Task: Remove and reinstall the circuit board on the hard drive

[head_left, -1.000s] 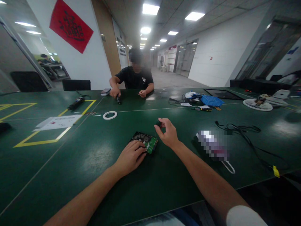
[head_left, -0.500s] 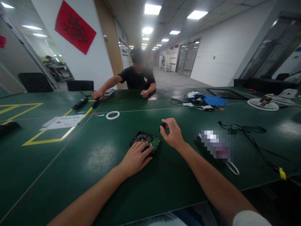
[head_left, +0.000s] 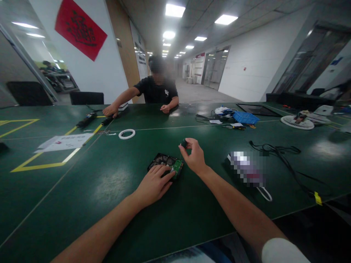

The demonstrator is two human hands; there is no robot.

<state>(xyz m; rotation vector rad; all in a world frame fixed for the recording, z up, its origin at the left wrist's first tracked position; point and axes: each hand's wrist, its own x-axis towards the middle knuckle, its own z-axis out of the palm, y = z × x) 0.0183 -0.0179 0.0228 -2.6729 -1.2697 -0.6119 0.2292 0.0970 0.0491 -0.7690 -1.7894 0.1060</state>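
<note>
A black hard drive (head_left: 161, 159) with a green circuit board (head_left: 177, 168) at its right end lies on the green table. Across its near side rests my left hand (head_left: 154, 182), fingers over the top and thumb by the near edge, holding it. My right hand (head_left: 194, 155) is just beyond the board's right end. Its thumb and fingertips pinch a small screwdriver (head_left: 184, 143) by the dark handle; a thin shaft seems to run down toward the board. The tip is too small to make out.
A blurred-out pouch-like item (head_left: 246, 170) with a white loop lies right of my right forearm, near a black cable (head_left: 276, 149). Farther off are a white tape ring (head_left: 127, 134), paper sheets (head_left: 64, 141), a blue basket (head_left: 245, 117) and a fan part (head_left: 297, 122). Opposite, a person reaches toward dark tools.
The whole view has swung slightly right, so things appear farther left. My left hand stays on the hard drive, and my right hand keeps its pinch on the screwdriver nearby.
</note>
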